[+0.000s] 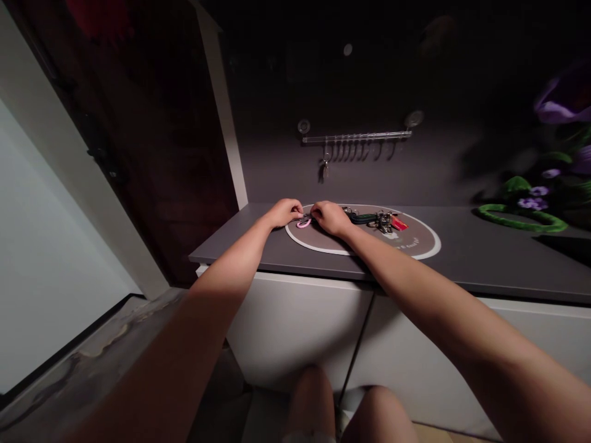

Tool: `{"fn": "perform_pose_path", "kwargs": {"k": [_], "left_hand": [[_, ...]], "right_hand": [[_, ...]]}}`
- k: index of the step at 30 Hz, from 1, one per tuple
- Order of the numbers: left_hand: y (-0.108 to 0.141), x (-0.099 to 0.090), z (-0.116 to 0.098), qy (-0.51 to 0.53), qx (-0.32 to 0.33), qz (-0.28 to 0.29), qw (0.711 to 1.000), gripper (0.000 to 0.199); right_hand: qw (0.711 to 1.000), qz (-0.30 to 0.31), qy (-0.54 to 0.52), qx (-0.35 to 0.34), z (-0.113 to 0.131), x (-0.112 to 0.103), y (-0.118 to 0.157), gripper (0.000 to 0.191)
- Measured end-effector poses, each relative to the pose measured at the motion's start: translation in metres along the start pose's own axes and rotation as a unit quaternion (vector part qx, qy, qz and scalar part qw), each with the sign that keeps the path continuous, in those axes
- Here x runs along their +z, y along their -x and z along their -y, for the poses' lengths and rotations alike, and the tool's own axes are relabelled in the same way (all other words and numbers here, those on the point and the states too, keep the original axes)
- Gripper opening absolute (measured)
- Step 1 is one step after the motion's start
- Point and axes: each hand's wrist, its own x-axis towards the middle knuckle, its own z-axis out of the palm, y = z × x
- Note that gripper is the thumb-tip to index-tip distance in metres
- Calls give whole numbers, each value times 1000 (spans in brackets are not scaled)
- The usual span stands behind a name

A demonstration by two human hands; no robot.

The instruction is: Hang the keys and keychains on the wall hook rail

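My left hand [285, 213] is at the left part of an oval grey mat with a white rim [318, 248], thumb and fingers pinched together. Just by its fingertips lies a pink ring [303, 223], with small metal pieces close to it that look like keys. Fingers curled down, my right hand [329, 218] rests on the mat beside the ring; what it holds, if anything, is hidden. To its right are a dark strap [364, 218], a bunch of keys [384, 222] and a red tag [399, 223].
The mat lies on a grey countertop [462, 252] over white cabinet doors [295, 320]. On the wall behind, a clear rail with several hooks [357, 137] carries a hanging key [325, 167]. Purple flowers with a green ring base [521, 223] stand right; a dark door [152, 154] is left.
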Motion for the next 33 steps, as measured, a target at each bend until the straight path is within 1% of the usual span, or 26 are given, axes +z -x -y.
{"fn": "perform_pose_path", "kwargs": {"k": [11, 16, 20, 23, 26, 30, 33], "left_hand": [[-2, -1, -4, -58, -18, -31, 998, 8], [-4, 0, -4, -47, -32, -50, 997, 10], [-4, -1, -5, -16, -39, -71, 997, 9], [-5, -1, -6, 30, -50, -86, 995, 8], [-6, 0, -8, 117, -78, -102, 985, 7], [-9, 1, -9, 246, -110, -128, 954, 6], [-10, 1, -8, 320, -112, -136, 931, 6]], "right_hand": [[1000, 7, 7, 12, 2, 0, -4, 22], [1000, 5, 10, 10, 1, 0, -5, 21], [1000, 4, 13, 1, 1, 0, -5, 21], [1000, 3, 12, 1, 1, -1, -5, 21], [1000, 2, 5, 0, 1, -1, -5, 22], [1000, -7, -17, -2, 2, -3, -5, 21], [999, -27, -39, -6, 5, -4, -4, 22]]}}
